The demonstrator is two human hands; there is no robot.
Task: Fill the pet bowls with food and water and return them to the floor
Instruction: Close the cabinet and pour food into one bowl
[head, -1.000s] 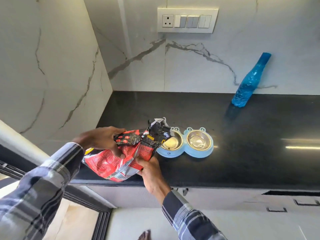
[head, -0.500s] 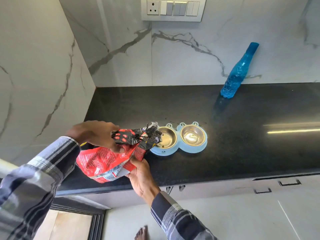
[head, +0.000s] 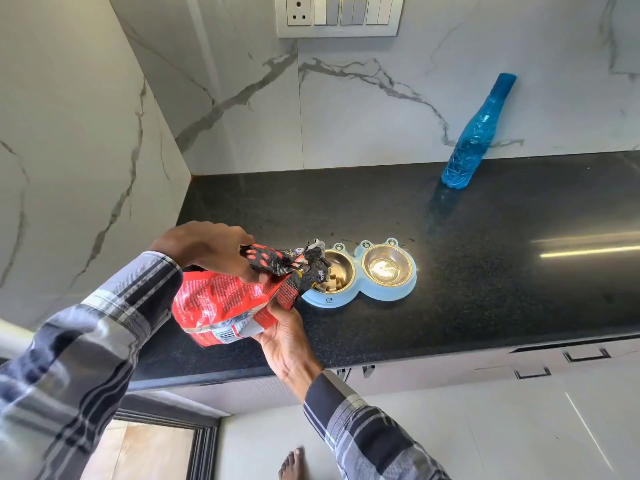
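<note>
A light-blue double pet bowl stand (head: 360, 296) with two steel bowls sits on the black countertop (head: 485, 289). The left bowl (head: 341, 271) holds a few brown kibble pieces; the right bowl (head: 387, 268) looks bare and shiny. A red and black pet food bag (head: 228, 303) is tilted with its torn mouth over the left bowl's rim. My left hand (head: 207, 247) grips the bag's top edge. My right hand (head: 287, 341) supports the bag from below. A blue water bottle (head: 474, 136) leans against the marble wall at the back right.
Marble walls close the counter's left and back sides. A switch panel (head: 337, 12) hangs above. White cabinet drawers (head: 533, 374) run below the counter front. A bare foot (head: 292, 464) stands on the floor.
The bag has tipped further toward the left bowl and kibble pieces now lie in it. The camera view has shifted slightly.
</note>
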